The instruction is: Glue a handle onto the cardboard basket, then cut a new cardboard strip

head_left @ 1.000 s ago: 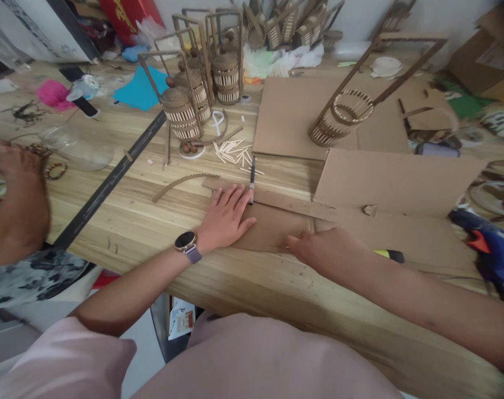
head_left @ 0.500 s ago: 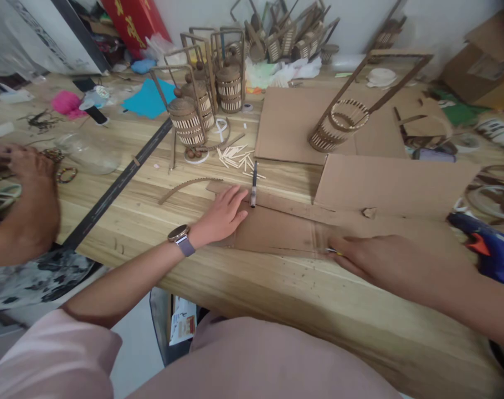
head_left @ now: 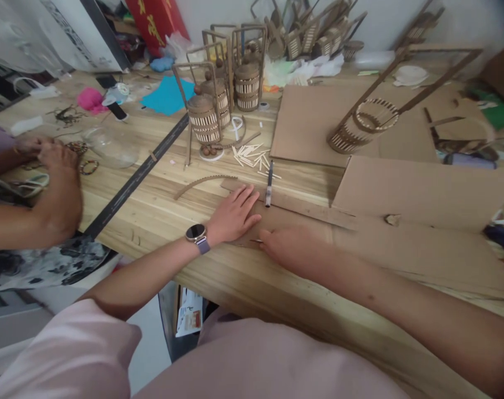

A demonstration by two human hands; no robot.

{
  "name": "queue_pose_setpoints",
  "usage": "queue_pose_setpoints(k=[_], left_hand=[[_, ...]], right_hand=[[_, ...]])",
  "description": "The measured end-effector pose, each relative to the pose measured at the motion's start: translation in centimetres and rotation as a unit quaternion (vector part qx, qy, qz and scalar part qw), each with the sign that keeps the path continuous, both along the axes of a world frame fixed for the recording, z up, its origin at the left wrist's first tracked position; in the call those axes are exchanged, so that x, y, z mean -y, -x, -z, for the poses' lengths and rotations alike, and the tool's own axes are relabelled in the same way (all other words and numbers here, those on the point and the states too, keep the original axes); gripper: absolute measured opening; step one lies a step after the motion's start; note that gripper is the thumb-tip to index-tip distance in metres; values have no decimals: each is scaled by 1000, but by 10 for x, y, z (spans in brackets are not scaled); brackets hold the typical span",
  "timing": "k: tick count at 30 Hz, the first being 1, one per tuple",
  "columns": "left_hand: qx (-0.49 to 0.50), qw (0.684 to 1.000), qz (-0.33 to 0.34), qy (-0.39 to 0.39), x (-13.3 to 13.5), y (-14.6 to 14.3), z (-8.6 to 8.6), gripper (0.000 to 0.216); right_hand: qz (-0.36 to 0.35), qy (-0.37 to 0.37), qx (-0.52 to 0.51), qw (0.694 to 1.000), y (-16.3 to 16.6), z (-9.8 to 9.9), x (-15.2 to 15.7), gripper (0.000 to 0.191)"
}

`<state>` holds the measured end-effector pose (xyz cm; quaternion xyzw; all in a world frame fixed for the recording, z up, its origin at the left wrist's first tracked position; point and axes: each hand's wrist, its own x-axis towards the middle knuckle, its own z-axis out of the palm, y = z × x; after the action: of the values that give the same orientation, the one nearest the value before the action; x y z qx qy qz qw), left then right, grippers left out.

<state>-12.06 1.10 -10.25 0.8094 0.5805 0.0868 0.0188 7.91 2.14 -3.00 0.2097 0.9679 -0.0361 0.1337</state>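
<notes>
My left hand (head_left: 234, 215), a watch (head_left: 195, 233) on its wrist, lies flat with fingers spread on a piece of brown cardboard (head_left: 287, 218). Close beside it, my right hand (head_left: 296, 247) is closed on a small knife (head_left: 257, 240). Only the thin tip shows, pointing left at the cardboard's near part; the fist hides the rest. A narrow cardboard strip (head_left: 310, 210) runs along the far side of the piece. Just beyond my left fingertips, a black pen (head_left: 270, 184) rests partly on the cardboard.
A folded cardboard sheet (head_left: 422, 191) rises at right. An open slatted basket (head_left: 351, 136) stands on flat cardboard (head_left: 306, 119). Lidded baskets (head_left: 204, 123), small sticks (head_left: 248, 155) and a long black strip (head_left: 139, 172) lie beyond. Another person's hands (head_left: 55, 155) are at left.
My right hand has slid left along the cardboard with the knife, from well apart to close beside my left hand. My left hand stays pressed on the cardboard. The view has shifted slightly.
</notes>
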Motion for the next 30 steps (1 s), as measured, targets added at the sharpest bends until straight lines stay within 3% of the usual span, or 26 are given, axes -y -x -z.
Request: queue_pose_setpoints(k=[5,14,18,21,30], left_hand=[[9,1000,-4,1,1,-1,-1,66],[8,1000,-15,13,0,-5,-1,61],[5,999,-33,7,2,-10,-1,62],[2,999,-32,3,3,-12,0,65],[3,1000,-23,-11,4,-9,2,64]], right_hand=[[-3,8,16,1000,4,1,0,30],[6,34,73,997,19,-17,3,28],[12,39,107,993,27,-13,3,24],[14,34,115,993,30,-10,3,31],[16,41,147,988,19,-15,-1,30]])
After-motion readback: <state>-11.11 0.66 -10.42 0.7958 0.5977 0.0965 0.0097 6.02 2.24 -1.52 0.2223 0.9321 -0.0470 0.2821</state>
